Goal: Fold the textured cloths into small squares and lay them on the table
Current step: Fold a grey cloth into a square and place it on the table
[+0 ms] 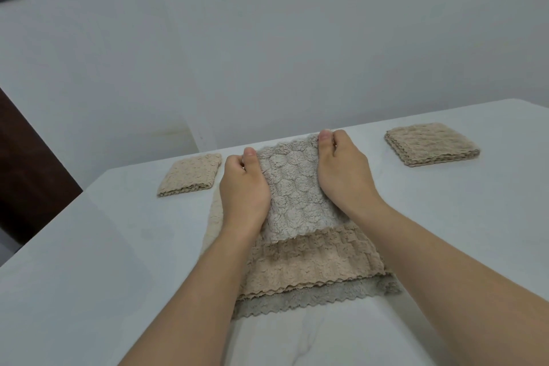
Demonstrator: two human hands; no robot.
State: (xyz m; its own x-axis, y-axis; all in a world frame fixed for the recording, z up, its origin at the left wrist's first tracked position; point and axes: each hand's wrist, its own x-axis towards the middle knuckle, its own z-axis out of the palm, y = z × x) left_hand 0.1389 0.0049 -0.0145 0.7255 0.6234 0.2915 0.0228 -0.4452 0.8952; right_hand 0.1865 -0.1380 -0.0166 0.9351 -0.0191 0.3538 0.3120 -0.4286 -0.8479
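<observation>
A grey textured cloth (292, 190) is held up slightly over the middle of the white table (89, 261). My left hand (243, 187) pinches its left edge, thumb on top. My right hand (341, 169) pinches its right edge near the far corner. Under it lies a stack of flat cloths: a beige cloth (309, 264) on top and a grey-green cloth (297, 303) whose scalloped edge shows at the near side. A folded cream square (191, 174) lies at the far left. Another folded tan square (430, 142) lies at the far right.
The table's far edge runs just behind the held cloth, with a pale wall beyond. At the left the table ends beside a dark brown door or panel (26, 175).
</observation>
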